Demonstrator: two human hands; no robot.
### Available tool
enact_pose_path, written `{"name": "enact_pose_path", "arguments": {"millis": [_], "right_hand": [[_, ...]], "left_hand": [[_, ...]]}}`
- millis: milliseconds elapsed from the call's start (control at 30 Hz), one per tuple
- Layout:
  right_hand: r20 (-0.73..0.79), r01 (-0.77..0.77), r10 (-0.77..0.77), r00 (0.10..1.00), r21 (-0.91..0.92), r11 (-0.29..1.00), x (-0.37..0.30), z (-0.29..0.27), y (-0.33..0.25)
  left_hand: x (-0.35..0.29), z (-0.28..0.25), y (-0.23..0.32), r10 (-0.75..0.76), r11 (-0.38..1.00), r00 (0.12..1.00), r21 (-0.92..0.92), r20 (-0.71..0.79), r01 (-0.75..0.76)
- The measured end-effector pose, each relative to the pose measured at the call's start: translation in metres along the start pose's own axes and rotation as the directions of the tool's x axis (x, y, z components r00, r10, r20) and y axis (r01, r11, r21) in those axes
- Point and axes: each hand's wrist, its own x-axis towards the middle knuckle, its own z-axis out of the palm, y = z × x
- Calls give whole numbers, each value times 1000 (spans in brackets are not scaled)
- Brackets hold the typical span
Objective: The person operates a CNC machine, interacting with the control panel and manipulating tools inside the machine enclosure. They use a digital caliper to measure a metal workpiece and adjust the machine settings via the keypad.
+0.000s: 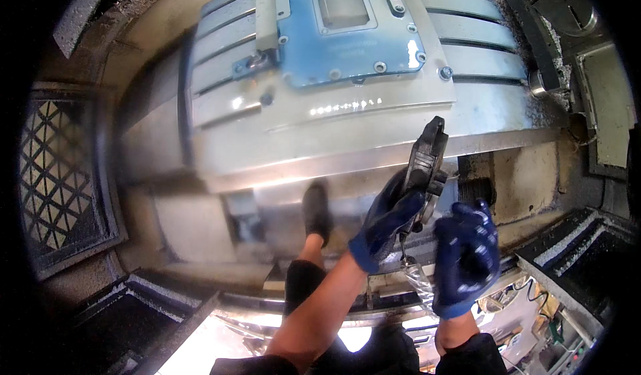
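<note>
- One long black tool with a ridged body [425,161] is in the grasp of the dark-blue gloved left hand [390,225]; its far end points away from the person, ahead of the fingers.
- The left fingers are closed around the near part of this tool.
- The dark-blue gloved right hand [467,258] is just to the right of the left fingers; its fingers are curled and blurred, so I cannot tell if they have hold of something.
- Between the two hands, on the near side of the left fingers, there is a shiny, clear-looking twisted piece [418,280].
- Ahead of the left fingers, beyond the tool, a silver metal table with long slots [481,61] extends to both sides.
- Above this table, farther from the fingers, lies a light-blue flat plate with a square opening [307,58].
- To the left of the left fingers, well apart, is a dark shoe [316,208].
</note>
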Motion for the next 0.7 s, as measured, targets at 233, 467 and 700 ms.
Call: {"name": "enact_pose_path", "arguments": {"millis": [233, 467, 700], "right_hand": [[2, 64, -64, 998, 10, 998, 2, 4, 2], [-40, -80, 87, 995, 153, 985, 1, 19, 9], [17, -172, 171, 985, 113, 979, 4, 19, 1]], "left_hand": [[-2, -4, 1, 0, 1000, 1000, 31, -3, 1], [3, -9, -2, 16, 1000, 1000, -3, 16, -16], [2, -10, -4, 22, 999, 999, -41, 28, -21]]}}
